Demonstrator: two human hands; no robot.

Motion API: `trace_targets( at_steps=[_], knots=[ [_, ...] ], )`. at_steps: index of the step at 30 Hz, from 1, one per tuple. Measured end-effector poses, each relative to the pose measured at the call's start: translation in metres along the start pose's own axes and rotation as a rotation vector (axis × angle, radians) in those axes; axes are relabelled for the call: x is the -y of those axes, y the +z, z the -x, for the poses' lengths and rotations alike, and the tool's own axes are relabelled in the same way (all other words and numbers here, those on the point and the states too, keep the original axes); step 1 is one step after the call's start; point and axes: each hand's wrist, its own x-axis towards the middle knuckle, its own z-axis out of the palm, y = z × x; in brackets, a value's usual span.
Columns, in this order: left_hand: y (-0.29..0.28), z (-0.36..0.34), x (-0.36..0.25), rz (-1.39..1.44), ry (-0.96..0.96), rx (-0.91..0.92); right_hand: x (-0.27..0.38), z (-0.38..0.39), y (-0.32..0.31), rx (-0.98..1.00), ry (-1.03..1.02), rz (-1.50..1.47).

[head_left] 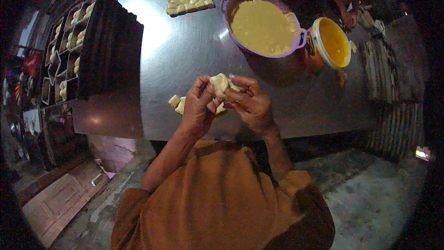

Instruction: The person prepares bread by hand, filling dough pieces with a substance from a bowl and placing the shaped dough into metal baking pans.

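Between my left hand (pixel 199 102) and my right hand (pixel 248 104), a pale, soft piece of dough (pixel 219 83) is held up over the steel table, fingers of both hands closed on it. Behind and below them, more dough pieces (pixel 178 104) lie on the table, partly hidden by my hands and the held piece.
A purple basin (pixel 263 21) of pale yellow batter and a white-rimmed bucket (pixel 335 41) of yellow liquid stand at the back right of the steel table (pixel 166 51). Dough clusters (pixel 189 4) lie farther back. Stacked trays (pixel 69 51) with dough stand left. Another person's hand (pixel 347 18) is beyond the bucket.
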Motion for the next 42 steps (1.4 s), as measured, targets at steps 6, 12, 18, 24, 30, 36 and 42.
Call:
trace_targets(
  at_steps=[6, 12, 18, 24, 30, 36, 42],
  knots=[
    [-0.004, 0.005, -0.011, -0.358, 0.107, -0.047, 0.015, 0.004, 0.002, 0.065, -0.183, 0.453],
    [0.004, 0.012, -0.024, -0.632, 0.147, -0.011, 0.022, -0.001, 0.003, -0.083, 0.132, 0.07],
    [-0.013, 0.009, -0.034, -0.773, 0.039, 0.266, 0.005, -0.019, -0.022, 0.256, 0.168, -0.12],
    [-0.009, 0.004, -0.032, -0.491, -0.126, -0.099, 0.009, -0.018, -0.025, 0.056, -0.152, 0.064],
    [-0.032, 0.0, -0.005, 0.064, -0.263, -0.019, 0.031, -0.007, 0.011, -0.064, -0.064, 0.224],
    [-0.02, 0.009, -0.012, -0.119, -0.183, -0.035, 0.05, 0.0, 0.035, -0.261, -0.06, 0.394],
    [-0.021, 0.009, -0.016, -0.175, -0.081, 0.136, 0.046, -0.004, 0.034, -0.339, 0.458, -0.026]
  ],
)
